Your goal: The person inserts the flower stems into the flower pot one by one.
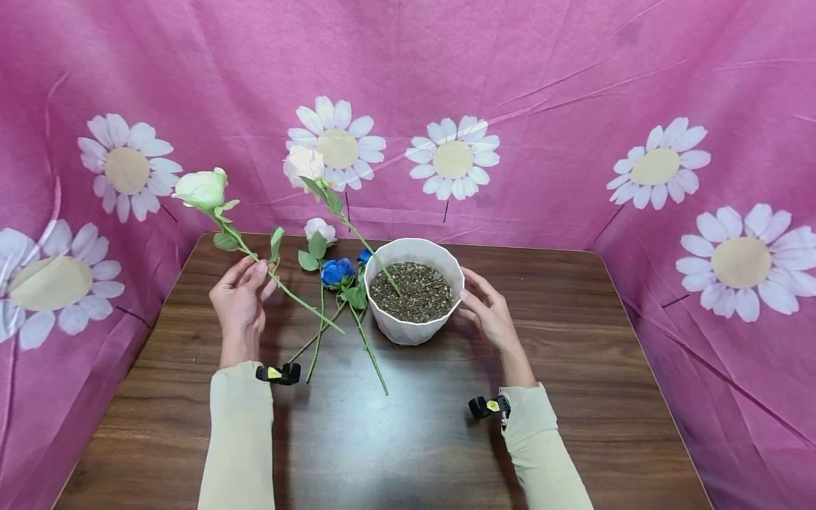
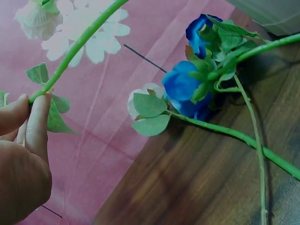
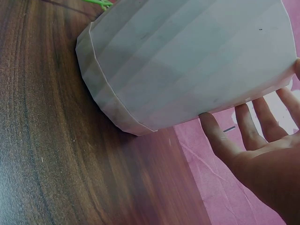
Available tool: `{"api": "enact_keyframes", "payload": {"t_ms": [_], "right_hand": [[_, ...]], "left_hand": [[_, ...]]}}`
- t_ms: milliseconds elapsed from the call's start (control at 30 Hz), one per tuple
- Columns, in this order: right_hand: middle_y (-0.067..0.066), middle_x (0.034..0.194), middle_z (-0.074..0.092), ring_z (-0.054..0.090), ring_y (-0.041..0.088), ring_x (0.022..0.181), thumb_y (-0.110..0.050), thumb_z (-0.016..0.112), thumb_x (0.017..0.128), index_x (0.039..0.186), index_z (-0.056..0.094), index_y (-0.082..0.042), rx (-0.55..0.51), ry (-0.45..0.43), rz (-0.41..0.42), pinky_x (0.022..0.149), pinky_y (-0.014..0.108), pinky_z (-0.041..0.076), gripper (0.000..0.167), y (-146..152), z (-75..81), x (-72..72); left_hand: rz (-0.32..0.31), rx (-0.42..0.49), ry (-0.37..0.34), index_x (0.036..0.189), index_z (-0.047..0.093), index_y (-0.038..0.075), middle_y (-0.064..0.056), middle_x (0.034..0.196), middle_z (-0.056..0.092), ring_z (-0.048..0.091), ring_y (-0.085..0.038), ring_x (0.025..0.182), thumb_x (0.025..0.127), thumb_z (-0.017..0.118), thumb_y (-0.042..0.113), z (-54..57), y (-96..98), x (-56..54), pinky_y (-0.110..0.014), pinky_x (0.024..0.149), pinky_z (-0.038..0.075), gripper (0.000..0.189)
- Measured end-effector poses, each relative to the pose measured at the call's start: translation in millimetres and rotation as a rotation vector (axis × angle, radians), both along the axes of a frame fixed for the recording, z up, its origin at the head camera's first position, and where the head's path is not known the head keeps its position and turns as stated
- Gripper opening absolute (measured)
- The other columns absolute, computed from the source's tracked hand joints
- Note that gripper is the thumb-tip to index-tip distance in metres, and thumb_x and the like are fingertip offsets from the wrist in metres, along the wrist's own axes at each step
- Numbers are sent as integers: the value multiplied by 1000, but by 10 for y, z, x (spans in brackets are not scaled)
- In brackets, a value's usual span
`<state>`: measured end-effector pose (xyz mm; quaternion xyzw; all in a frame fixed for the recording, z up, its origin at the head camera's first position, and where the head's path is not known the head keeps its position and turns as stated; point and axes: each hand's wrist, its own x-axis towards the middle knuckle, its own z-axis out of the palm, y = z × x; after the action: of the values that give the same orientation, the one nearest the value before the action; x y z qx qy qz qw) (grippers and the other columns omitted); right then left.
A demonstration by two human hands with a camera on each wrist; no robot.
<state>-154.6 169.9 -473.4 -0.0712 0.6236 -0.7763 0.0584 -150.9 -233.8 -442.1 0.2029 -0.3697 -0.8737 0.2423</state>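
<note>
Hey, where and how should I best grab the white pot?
Probably by the upper wall of the white pot, coming from your right, where the right hand touches it. The pot stands upright, its faceted wall gives flat faces to press, and on the left blue roses lie close by and a pale rose leans out that way.

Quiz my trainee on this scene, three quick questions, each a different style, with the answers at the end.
1. True or false: the right hand touches the outside of the pot.
2. What colour is the rose standing in the soil: (a) blue, (b) yellow, (c) whitish?
3. Fill in: the left hand pinches a greenish-white rose by its ____.

Key:
1. True.
2. (c): the standing rose has a whitish bloom.
3. Stem.
</note>
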Motion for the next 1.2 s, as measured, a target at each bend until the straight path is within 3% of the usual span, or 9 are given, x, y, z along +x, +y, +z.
{"api": "enact_keyframes", "payload": {"t_ms": [100,333,500,733,1000,1200], "right_hand": [[31,142,44,61,23,112,3,50,102,151,36,8,0,0,3,88,33,61,52,3,0,-6],[27,140,47,62,24,112,3,50,102,151,37,7,1,3,2,86,33,62,51,1,4,-3],[29,141,46,61,24,112,3,49,102,151,36,7,9,-4,0,85,31,62,51,-1,5,-5],[32,144,43,60,23,113,3,49,102,152,36,6,-2,-16,0,85,30,62,52,-5,33,14],[32,144,42,61,23,113,4,50,101,152,35,7,1,-16,4,87,30,61,53,0,25,8],[32,145,42,61,23,113,3,50,101,152,35,7,0,-14,3,87,30,61,53,1,17,6]], "left_hand": [[8,3,7,105,70,-12,-17,77,71,74,-24,71,84,72,-16,49,22,-7,-32,56,63,21],[38,-8,30,98,73,-7,-16,78,71,74,-24,70,85,72,-16,140,73,-36,-32,53,63,15],[66,-14,91,99,71,-10,-14,73,68,72,-24,68,84,72,-17,204,126,-45,-32,52,63,17],[119,-107,169,102,65,-14,-12,73,65,71,-24,68,83,72,-18,360,240,-57,-30,51,63,21],[174,-206,185,95,68,-7,-10,76,60,68,-19,65,83,71,-19,538,401,-73,-27,48,61,18],[193,-248,188,97,66,-3,-12,80,59,63,-17,62,83,71,-19,596,537,-74,-25,48,61,22]]}}
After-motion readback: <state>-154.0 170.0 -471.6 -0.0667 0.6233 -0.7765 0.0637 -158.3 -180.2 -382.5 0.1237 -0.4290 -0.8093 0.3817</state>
